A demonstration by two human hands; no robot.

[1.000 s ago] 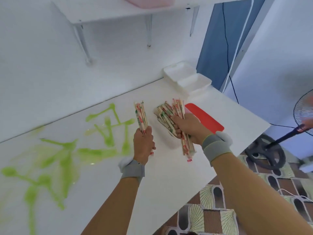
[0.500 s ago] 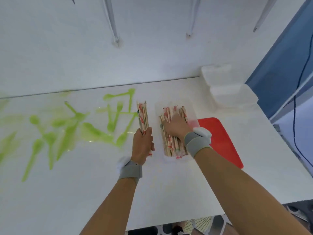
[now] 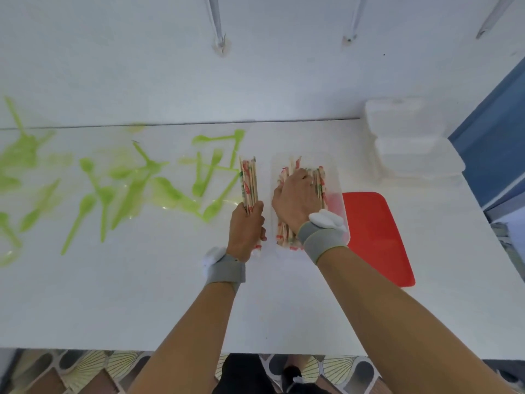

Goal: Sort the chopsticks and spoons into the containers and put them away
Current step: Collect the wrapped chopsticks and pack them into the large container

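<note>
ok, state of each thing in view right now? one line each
left hand: grips a chopstick bundle, upright beside the container
right hand: rests on the chopsticks in the container
clear container: open, holds chopsticks
red lid: off, flat on the table
green spoons: scattered, unsorted
foam boxes: closed

White table against a white wall, with cutlery and containers on it.

The white table (image 3: 142, 302) carries scattered green plastic spoons (image 3: 119, 191) across its left half, a clear container (image 3: 336, 194) holding wrapped chopsticks (image 3: 284, 237) near the middle, a red lid (image 3: 377, 237) just beside that container on the right, and stacked white foam boxes (image 3: 412, 143) at the far right corner.
</note>
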